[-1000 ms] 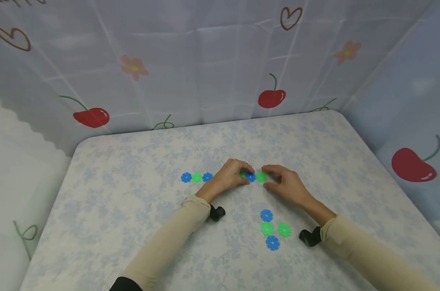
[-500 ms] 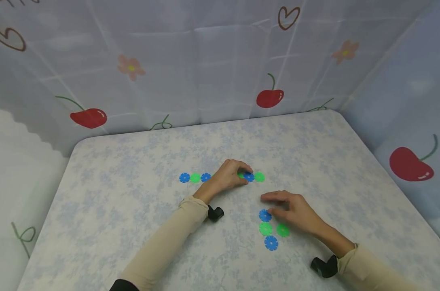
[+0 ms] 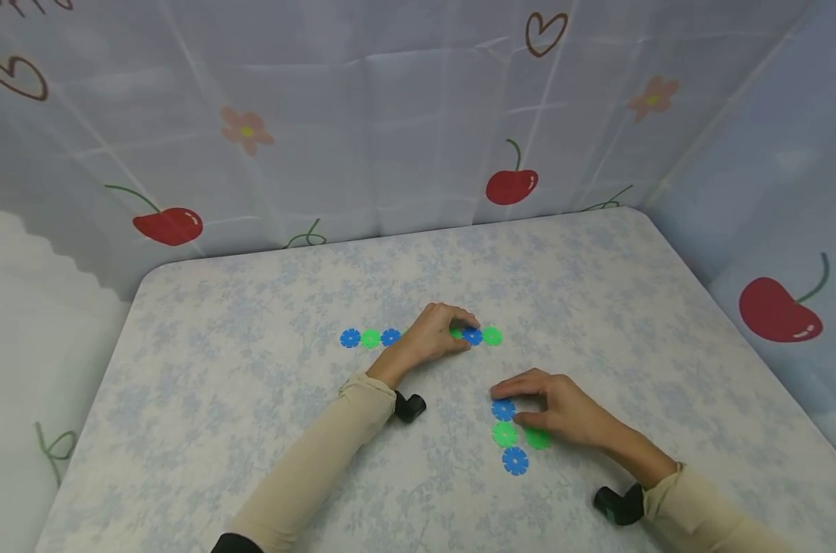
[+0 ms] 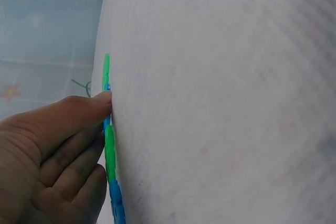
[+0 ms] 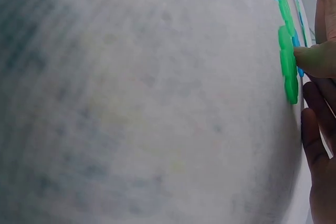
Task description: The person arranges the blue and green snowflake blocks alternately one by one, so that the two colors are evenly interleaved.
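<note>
A row of alternating blue and green notched plastic discs lies mid-table in the head view, with a blue disc [image 3: 350, 338] at its left end and a green disc [image 3: 492, 336] at its right. My left hand [image 3: 432, 334] covers part of this row; its thumb and fingers pinch a blue disc [image 3: 472, 336] near the right end. Closer to me, my right hand [image 3: 563, 407] has thumb and fingers at opposite edges of another blue disc [image 3: 503, 409]. Just below are a green disc [image 3: 505, 435], a second green disc [image 3: 537, 438] partly behind the thumb, and a blue disc [image 3: 515, 461].
A pale floral cloth covers the table [image 3: 252, 430]. A curtain [image 3: 390, 115] printed with cherries, hearts and flowers stands behind its back edge. Black wrist cameras, one at the left wrist [image 3: 409, 407] and one at the right wrist [image 3: 618, 505], sit low over the cloth.
My right hand has come from the row's right end toward me, to the blue disc of the loose group. The left hand has stayed at the row.
</note>
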A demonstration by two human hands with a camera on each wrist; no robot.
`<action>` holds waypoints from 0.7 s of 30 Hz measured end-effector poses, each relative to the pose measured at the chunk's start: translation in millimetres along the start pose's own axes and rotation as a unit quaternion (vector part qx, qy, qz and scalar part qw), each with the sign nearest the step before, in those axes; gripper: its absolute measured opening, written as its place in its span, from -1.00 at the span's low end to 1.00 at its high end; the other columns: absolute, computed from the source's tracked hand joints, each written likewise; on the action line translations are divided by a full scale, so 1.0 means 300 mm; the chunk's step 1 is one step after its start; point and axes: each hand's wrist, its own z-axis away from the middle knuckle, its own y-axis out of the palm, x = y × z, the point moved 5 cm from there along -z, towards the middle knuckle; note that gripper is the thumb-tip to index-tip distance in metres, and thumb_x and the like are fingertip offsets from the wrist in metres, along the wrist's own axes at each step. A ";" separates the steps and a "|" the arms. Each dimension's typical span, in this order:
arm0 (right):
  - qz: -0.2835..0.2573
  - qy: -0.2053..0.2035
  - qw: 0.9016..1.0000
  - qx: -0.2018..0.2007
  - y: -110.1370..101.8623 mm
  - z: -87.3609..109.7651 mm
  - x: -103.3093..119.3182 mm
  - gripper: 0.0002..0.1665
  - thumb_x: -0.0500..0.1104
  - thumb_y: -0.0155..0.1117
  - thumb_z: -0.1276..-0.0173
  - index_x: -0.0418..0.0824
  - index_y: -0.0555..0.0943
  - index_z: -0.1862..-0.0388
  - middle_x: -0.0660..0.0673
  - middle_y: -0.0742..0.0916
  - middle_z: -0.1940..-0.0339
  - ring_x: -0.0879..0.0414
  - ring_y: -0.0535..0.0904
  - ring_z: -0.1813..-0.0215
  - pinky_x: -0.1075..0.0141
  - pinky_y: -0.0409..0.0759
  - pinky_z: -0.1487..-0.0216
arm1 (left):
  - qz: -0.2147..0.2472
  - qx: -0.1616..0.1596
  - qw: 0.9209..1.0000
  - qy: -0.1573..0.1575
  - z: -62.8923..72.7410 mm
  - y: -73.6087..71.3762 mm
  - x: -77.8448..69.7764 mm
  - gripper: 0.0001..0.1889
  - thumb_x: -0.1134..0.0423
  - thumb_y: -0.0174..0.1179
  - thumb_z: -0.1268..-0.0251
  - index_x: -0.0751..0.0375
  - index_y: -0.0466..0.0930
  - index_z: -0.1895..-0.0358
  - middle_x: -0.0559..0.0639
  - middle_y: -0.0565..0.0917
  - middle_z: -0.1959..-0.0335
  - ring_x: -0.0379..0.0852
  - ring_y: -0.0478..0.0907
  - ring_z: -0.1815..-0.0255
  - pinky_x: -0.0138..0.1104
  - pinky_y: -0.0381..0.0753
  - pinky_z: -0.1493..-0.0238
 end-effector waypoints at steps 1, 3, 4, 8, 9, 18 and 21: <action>0.002 -0.001 1.000 0.000 0.000 -0.002 0.001 -0.56 -0.25 0.43 -0.27 0.00 0.70 -0.13 0.11 0.69 -0.12 0.12 0.53 -0.19 0.23 0.52 -0.19 | -0.002 0.000 1.000 -0.001 0.000 -0.001 0.000 -0.67 0.34 0.41 -0.18 0.17 0.72 -0.04 0.05 0.64 -0.16 -0.04 0.52 -0.24 -0.23 0.46 -0.27; 0.001 -0.002 1.000 0.001 0.000 -0.005 0.004 -0.59 -0.25 0.43 -0.27 -0.01 0.71 -0.10 0.11 0.71 -0.08 0.14 0.55 -0.15 0.24 0.55 -0.16 | -0.004 0.000 1.000 0.000 0.001 -0.003 -0.001 -0.67 0.34 0.41 -0.18 0.18 0.71 -0.05 0.06 0.64 -0.16 -0.04 0.51 -0.24 -0.23 0.46 -0.27; 0.000 -0.001 1.000 0.001 0.000 -0.006 0.006 -0.61 -0.25 0.43 -0.27 -0.01 0.72 -0.08 0.12 0.71 -0.07 0.16 0.56 -0.14 0.26 0.56 -0.14 | -0.004 0.001 1.000 0.001 0.001 -0.003 -0.001 -0.67 0.34 0.41 -0.18 0.18 0.71 -0.05 0.06 0.64 -0.15 -0.03 0.51 -0.24 -0.23 0.46 -0.27; 0.010 -0.011 1.000 -0.003 0.000 -0.008 0.013 -0.63 -0.28 0.44 -0.25 -0.01 0.74 -0.03 0.13 0.72 -0.03 0.18 0.57 -0.10 0.28 0.59 -0.08 | -0.004 0.000 1.000 0.003 0.000 -0.004 -0.003 -0.66 0.34 0.41 -0.18 0.18 0.71 -0.05 0.05 0.66 -0.13 -0.04 0.52 -0.23 -0.25 0.46 -0.27; 0.016 -0.018 1.000 -0.007 0.000 -0.007 0.015 -0.62 -0.29 0.45 -0.23 -0.01 0.73 -0.03 0.13 0.71 -0.02 0.18 0.57 -0.10 0.28 0.59 -0.07 | -0.003 0.001 1.000 0.002 -0.001 -0.003 -0.003 -0.66 0.33 0.42 -0.17 0.18 0.71 -0.05 0.04 0.66 -0.13 -0.04 0.53 -0.22 -0.26 0.46 -0.26; 0.050 -0.040 0.997 -0.035 0.002 0.003 0.020 -0.61 -0.29 0.49 -0.19 -0.02 0.70 0.00 0.11 0.64 0.01 0.20 0.54 0.07 0.33 0.55 0.14 | 0.030 -0.007 0.999 0.016 -0.014 0.001 -0.018 -0.61 0.29 0.48 -0.10 0.25 0.71 -0.04 0.04 0.71 -0.02 -0.08 0.60 -0.12 -0.34 0.52 -0.17; 0.049 -0.028 0.998 -0.036 0.005 0.004 0.023 -0.61 -0.28 0.48 -0.21 -0.03 0.68 -0.02 0.10 0.64 0.00 0.20 0.54 0.08 0.34 0.54 0.18 | 0.036 -0.007 0.999 0.023 -0.023 0.011 -0.035 -0.60 0.30 0.47 -0.11 0.25 0.69 -0.06 0.05 0.71 -0.03 -0.09 0.61 -0.11 -0.38 0.53 -0.14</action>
